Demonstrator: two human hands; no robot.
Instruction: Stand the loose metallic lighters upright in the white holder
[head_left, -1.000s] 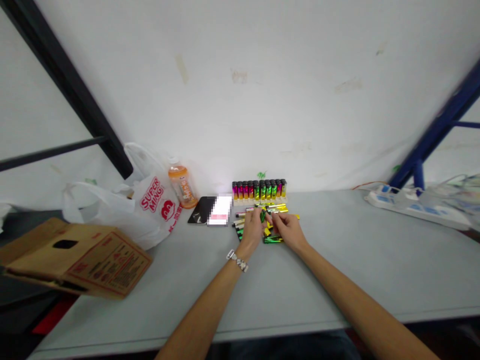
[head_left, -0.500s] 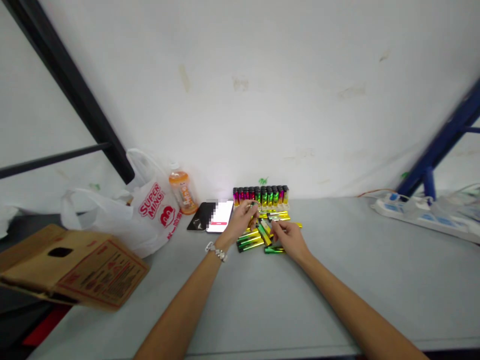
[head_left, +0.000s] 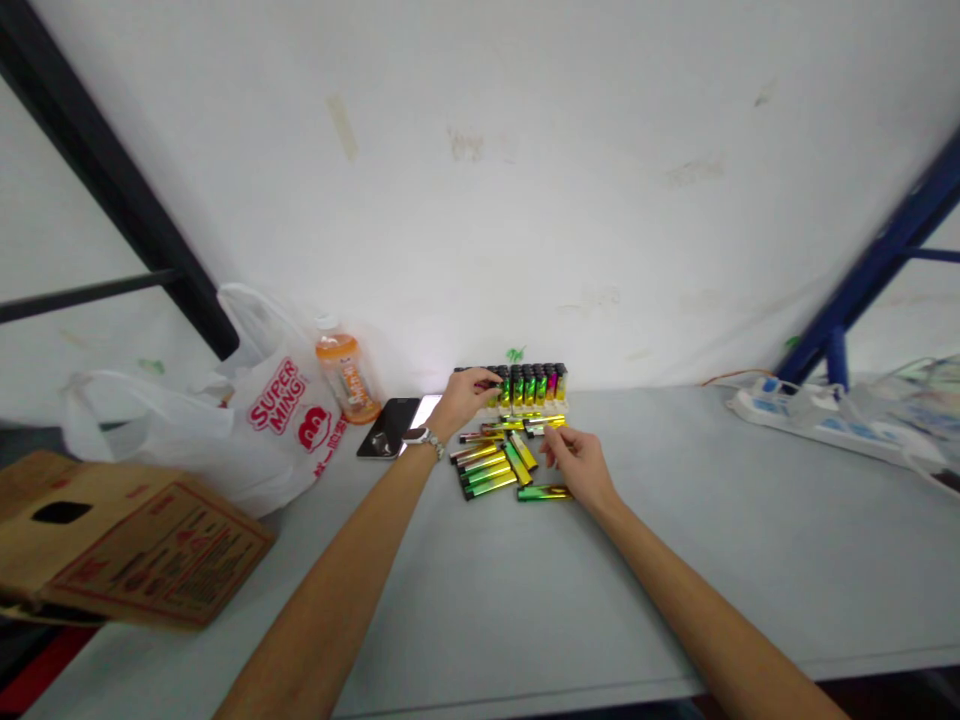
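My left hand (head_left: pixel 466 396) reaches over the left part of a pale rack (head_left: pixel 556 407) at the wall, where lighters (head_left: pixel 530 388) stand upright in rows. Its fingers are pinched at the top of a lighter there, mostly covered by the hand. My right hand (head_left: pixel 583 466) is curled low over the table, fingertips close to a silver-and-gold lighter (head_left: pixel 545 427) lying in front of the rack; whatever is between its fingers is hidden. Several green-and-gold lighters (head_left: pixel 490 486) lie loose between the hands. One more lighter (head_left: pixel 543 493) lies below my right fingers.
Left of the rack are a black phone (head_left: pixel 388 428), an orange drink bottle (head_left: pixel 349 378), a white plastic bag (head_left: pixel 247 440) and a cardboard box (head_left: pixel 161 545). A white power strip (head_left: pixel 832 425) with cables lies at the right. The wall (head_left: pixel 570 200) rises behind the grey table (head_left: pixel 465 620).
My left hand has moved from above the loose lighters up and left to the rack. My right hand has shifted slightly, and the yellow lighter end beside it no longer shows. The view has shifted slightly.
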